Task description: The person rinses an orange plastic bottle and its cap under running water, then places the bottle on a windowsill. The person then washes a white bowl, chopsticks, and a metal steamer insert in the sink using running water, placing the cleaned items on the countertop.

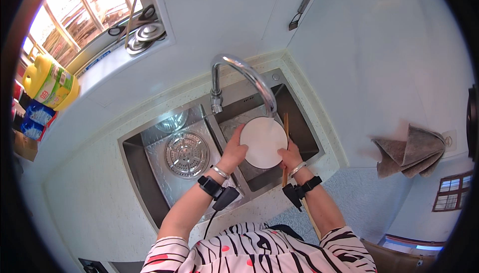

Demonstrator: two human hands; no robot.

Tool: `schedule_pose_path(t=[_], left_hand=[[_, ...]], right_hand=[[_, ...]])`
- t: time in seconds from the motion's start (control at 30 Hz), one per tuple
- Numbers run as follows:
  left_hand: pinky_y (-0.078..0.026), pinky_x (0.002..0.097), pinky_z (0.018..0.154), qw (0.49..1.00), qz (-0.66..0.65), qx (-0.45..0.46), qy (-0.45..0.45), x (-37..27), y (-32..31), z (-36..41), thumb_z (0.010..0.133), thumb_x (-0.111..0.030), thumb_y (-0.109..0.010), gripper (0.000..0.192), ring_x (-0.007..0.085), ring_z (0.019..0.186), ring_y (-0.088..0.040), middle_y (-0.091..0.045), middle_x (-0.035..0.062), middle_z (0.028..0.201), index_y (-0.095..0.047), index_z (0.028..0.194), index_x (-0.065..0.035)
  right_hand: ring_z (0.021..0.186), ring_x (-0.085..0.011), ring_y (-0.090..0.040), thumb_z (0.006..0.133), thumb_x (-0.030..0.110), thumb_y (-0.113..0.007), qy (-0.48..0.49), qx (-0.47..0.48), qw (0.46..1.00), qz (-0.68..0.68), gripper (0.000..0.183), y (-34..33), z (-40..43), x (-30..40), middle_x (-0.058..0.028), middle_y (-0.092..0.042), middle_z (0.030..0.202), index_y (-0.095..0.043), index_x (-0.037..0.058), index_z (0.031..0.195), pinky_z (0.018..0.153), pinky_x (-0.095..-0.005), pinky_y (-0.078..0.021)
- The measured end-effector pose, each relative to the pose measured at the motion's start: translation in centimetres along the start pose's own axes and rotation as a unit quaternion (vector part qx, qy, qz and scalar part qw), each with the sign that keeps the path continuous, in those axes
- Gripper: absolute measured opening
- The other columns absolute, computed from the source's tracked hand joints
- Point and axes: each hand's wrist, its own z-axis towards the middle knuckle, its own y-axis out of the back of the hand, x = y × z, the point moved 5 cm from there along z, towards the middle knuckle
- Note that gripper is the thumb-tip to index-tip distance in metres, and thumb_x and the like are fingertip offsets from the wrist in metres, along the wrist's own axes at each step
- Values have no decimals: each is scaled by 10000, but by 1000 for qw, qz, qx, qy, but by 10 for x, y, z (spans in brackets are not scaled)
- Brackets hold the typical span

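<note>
A round white plate (263, 142) with a dark rim lies between my two hands over the right basin, beneath the spout of a chrome faucet (258, 80). My left hand (235, 149) grips its left edge, thumb on the white face. On the right edge is my right hand (290, 154), which also holds wooden chopsticks (286, 134) upright in the view beside the plate. Water seems to run from the spout onto the plate. In the left basin sits a round perforated metal steaming rack (186, 154).
The double steel sink (220, 123) is set in a pale speckled counter (93, 190). A yellow jug (50, 82), metal lids (149, 31) and scissors (147, 13) stand on the window ledge. A grey-brown cloth (413, 151) hangs on the right wall.
</note>
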Motion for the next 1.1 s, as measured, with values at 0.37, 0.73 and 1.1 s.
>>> schedule_pose_path(t=[0.37, 0.73, 1.1], left_hand=[[-220, 406, 1033, 888, 259, -110, -364, -48, -56, -29, 735, -205, -629, 759, 435, 1235, -254, -223, 277, 1344, -210, 1348, -44], [-501, 382, 714, 988, 48, -135, -65, 4, 5, -38, 657, 10, -588, 708, 351, 1025, -510, -431, 228, 1174, -280, 1290, -69], [-522, 348, 683, 685, 534, -191, -456, -70, 29, -129, 640, -24, -563, 589, 342, 1089, -473, -456, 157, 1161, -487, 1190, -222]], right_hand=[[359, -76, -313, 823, 101, -421, -270, 191, 837, 435, 80, -33, 15, -66, 0, -403, 516, -482, 74, 780, 327, -235, -261], [379, -66, -297, 825, 149, -535, -193, 78, 948, 242, 129, -60, -8, -68, 6, -389, 560, -439, 70, 859, 348, -206, -249], [363, -70, -293, 850, 213, -508, -154, 98, 977, 107, 154, -46, -5, -65, -131, -584, 706, -508, 60, 863, 326, -222, -231]])
